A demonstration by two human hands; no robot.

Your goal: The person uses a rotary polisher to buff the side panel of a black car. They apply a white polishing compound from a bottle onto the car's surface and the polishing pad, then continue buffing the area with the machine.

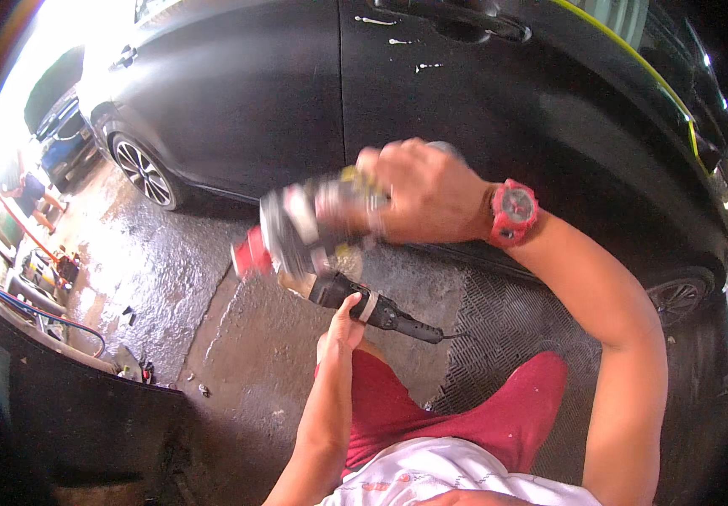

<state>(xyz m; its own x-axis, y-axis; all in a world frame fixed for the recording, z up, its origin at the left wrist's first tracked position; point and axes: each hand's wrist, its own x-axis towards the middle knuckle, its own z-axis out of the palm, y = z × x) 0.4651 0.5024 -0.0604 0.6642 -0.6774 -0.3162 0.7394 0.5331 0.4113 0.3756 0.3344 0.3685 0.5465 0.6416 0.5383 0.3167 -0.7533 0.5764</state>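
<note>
Keeping the corded black polisher (385, 315) steady is advised tbh: it's clamped in the left hand (343, 331), before the black car door's (254, 110) lower edge; the blurred grey, red-tipped bottle (305, 221) is finger-wrapped by the right hand (427, 190).

The bottle (303, 221) (seemingly red-capped) is badly blurred.

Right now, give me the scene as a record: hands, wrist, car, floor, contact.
left hand: grips black power tool
right hand: grips bottle, red end leftward, motion-blurred
right wrist: red watch
car: black; white streaks on door
floor: wet-looking; dark textured mat at right
bottle-tool contact: cannot tell
</note>
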